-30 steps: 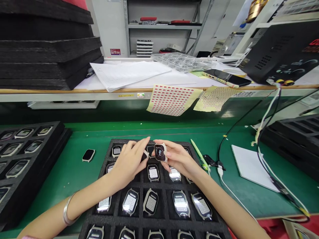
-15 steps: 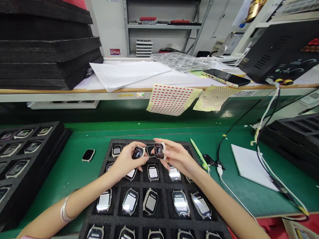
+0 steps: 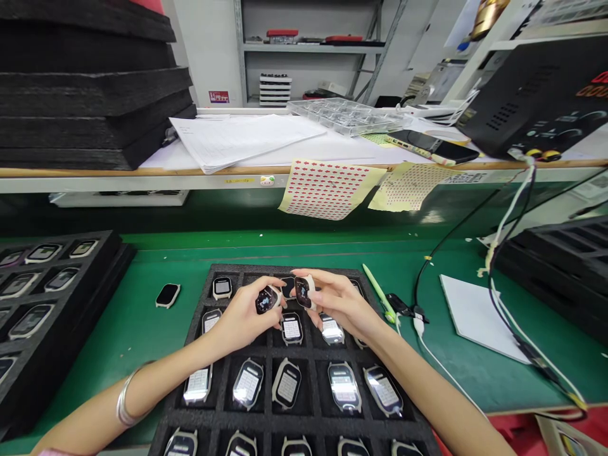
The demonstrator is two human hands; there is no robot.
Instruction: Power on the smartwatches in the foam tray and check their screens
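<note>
My left hand is closed around a smartwatch body with a lit dark screen, held above the black foam tray. My right hand grips a second smartwatch body, its screen also lit. The two watches sit close together, nearly touching, over the tray's far rows. The tray's pockets hold several more watch bodies with lit white screens. A silver bangle is on my left wrist.
One loose watch body lies on the green mat left of the tray. Another foam tray of watches stands at the left. A green pen, cables, a white pad and black trays are to the right. Sticker sheets hang from the shelf.
My left hand reached into the tray, took out a watch body and lifted it beside the one in my right hand; the two watches have since drawn closer together.
</note>
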